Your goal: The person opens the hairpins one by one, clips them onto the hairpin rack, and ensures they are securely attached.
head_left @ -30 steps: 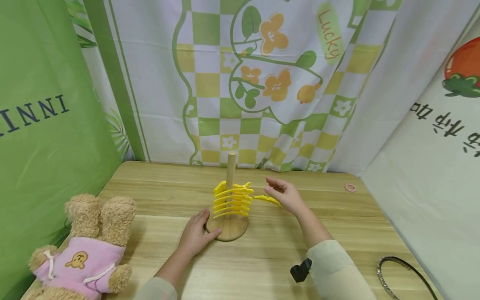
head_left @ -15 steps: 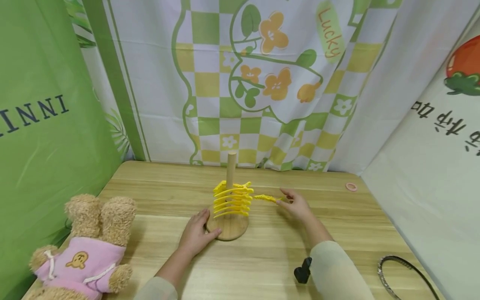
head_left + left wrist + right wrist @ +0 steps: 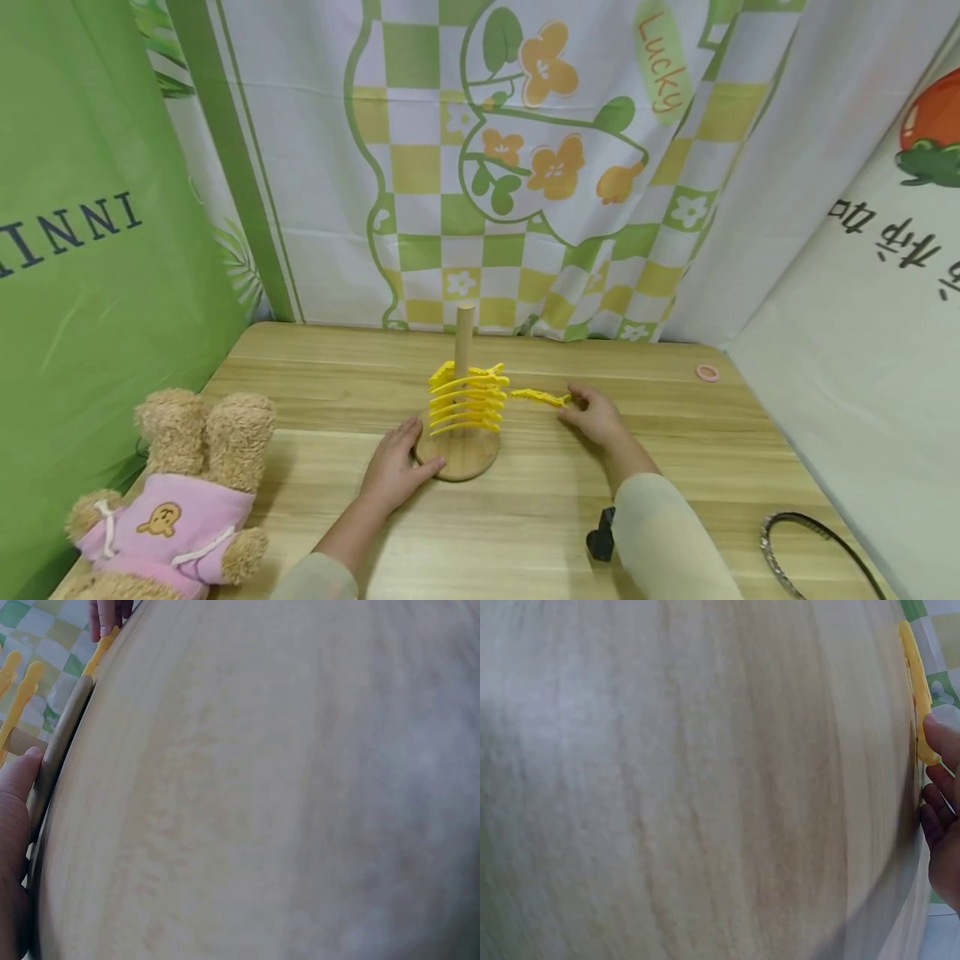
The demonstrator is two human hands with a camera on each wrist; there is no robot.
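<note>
A wooden stand (image 3: 456, 458) has a round base and an upright post. Several yellow curved plastic pieces (image 3: 467, 404) are stacked one above another around the post. My left hand (image 3: 393, 471) holds the base by its left rim; in the left wrist view the thumb (image 3: 21, 774) lies over the edge. A separate long yellow plastic piece (image 3: 538, 397) lies on the table to the right of the stand. My right hand (image 3: 597, 417) pinches its right end, and the right wrist view shows thumb and fingers at the tip of this yellow piece (image 3: 917, 690).
A teddy bear (image 3: 168, 517) in a pink top lies at the left of the table (image 3: 555, 517). A pink ring (image 3: 707, 372) is at the back right, a dark hoop (image 3: 813, 533) at the front right. A patterned curtain (image 3: 555, 208) hangs behind.
My right hand has come down from above the table and shifted right to the end of the loose yellow piece, taking hold of it. The left hand stays at the base.
</note>
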